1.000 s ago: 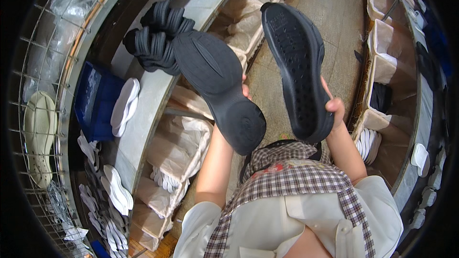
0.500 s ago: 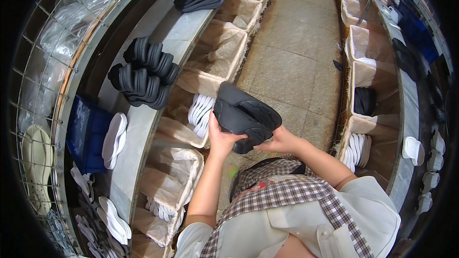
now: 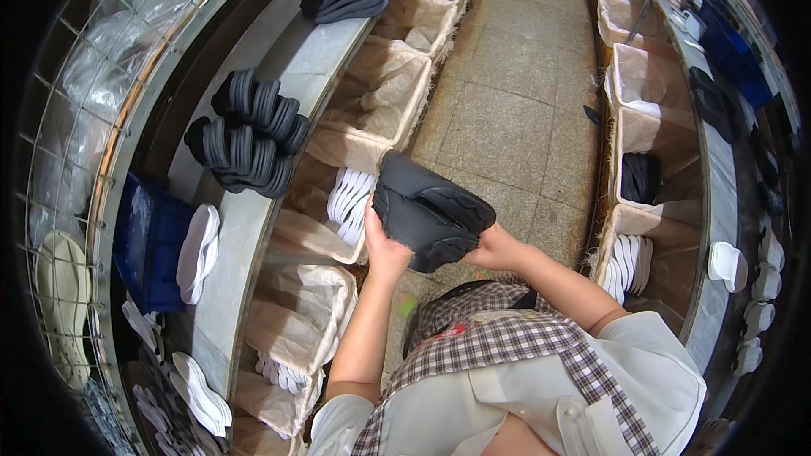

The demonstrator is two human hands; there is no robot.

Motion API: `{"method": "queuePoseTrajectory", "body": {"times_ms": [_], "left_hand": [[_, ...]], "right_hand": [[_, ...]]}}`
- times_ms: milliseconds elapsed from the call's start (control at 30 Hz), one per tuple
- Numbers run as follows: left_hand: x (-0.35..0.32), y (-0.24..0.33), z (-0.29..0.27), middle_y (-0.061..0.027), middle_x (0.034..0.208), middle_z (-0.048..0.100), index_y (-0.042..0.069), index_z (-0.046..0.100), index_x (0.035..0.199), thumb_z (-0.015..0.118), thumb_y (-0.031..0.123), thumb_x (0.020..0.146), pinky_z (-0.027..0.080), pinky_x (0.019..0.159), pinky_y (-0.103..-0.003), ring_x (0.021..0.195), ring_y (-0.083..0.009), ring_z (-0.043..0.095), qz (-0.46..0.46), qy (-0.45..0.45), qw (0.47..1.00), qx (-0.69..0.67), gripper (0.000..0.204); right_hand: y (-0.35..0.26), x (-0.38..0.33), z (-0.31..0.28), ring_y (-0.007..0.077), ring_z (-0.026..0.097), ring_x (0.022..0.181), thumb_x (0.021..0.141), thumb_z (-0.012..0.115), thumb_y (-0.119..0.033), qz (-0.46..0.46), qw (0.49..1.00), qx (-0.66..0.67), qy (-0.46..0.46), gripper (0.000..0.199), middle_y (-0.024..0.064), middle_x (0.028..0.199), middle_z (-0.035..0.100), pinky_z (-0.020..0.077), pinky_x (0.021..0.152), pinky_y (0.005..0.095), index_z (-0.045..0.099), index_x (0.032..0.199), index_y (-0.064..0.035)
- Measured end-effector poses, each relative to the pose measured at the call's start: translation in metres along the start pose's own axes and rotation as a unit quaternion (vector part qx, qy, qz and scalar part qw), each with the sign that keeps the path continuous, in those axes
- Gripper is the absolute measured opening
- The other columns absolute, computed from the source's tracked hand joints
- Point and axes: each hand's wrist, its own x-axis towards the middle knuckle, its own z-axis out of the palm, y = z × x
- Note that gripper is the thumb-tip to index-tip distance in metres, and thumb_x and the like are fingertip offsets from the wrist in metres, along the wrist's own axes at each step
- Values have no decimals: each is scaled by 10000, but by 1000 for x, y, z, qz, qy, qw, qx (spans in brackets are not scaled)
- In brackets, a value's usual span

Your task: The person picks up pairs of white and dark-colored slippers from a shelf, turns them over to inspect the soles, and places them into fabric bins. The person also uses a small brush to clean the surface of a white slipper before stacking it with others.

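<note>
A bundle of black shoe soles (image 3: 431, 211) is held between my two hands in front of my body, over the aisle. My left hand (image 3: 385, 245) grips its left side, with the fingers out of sight beneath. Around the lower right end closes my right hand (image 3: 496, 247), its fingers partly hidden by the soles. Just left of the bundle, white soles (image 3: 348, 203) stand in a row in a cloth-lined basket. Stacked black soles (image 3: 249, 135) lie on the shelf further left.
Cloth-lined baskets (image 3: 384, 93) line the aisle's left side. Opposite are more, one with black soles (image 3: 639, 177), another with white soles (image 3: 627, 266). A blue bin (image 3: 152, 241) stands beside the left shelf (image 3: 221, 304). Behind wire mesh are clear plastic bags (image 3: 101, 76). A dark scrap lies on the floor (image 3: 507, 101).
The bundle of black soles has turned slightly in my hands, and my left thumb no longer lies across it. The surroundings have shifted a little in view.
</note>
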Motion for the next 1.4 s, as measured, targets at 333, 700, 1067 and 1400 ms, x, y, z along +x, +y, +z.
{"method": "queuePoseTrajectory", "body": {"times_ms": [333, 700, 1067, 1400], "left_hand": [[-8, 31, -26, -151, 1126, 556, 92, 141, 1427, 620, 4, 840, 451, 894, -325, 1004, -199, 565, -132, 77, 978, -145, 762], [44, 46, -273, -99, 878, 598, 113, 394, 1161, 468, 57, 920, 552, 681, -410, 772, -243, 623, -193, 449, 823, -289, 258], [195, -53, -388, -45, 737, 538, 105, 570, 956, 593, 243, 885, 487, 621, -324, 641, -173, 524, -299, 387, 828, -275, 157], [165, -64, -362, -22, 1242, 568, 152, 498, 1261, 392, 591, 902, 465, 877, -322, 1114, -187, 548, -276, 328, 837, -340, 577]], "right_hand": [[-16, 51, -7, 216, 400, 1241, 813, 590, -32, 169, 933, 304, 92, 684, 125, 1343, 408, 328, 1036, 363, 235, 1397, -20], [-49, 349, -33, 182, 641, 918, 854, 577, -453, 205, 927, 314, -32, 533, 105, 1094, 642, 510, 837, 318, 589, 1154, -12], [-39, 593, 91, 206, 544, 1087, 836, 629, -331, 119, 984, -49, -121, 519, 136, 1237, 561, 467, 889, 318, 527, 1262, -51], [-1, 582, 103, 193, 513, 1099, 820, 666, -342, 130, 973, 59, -183, 519, 113, 1188, 586, 386, 965, 289, 552, 1255, -81]]}}
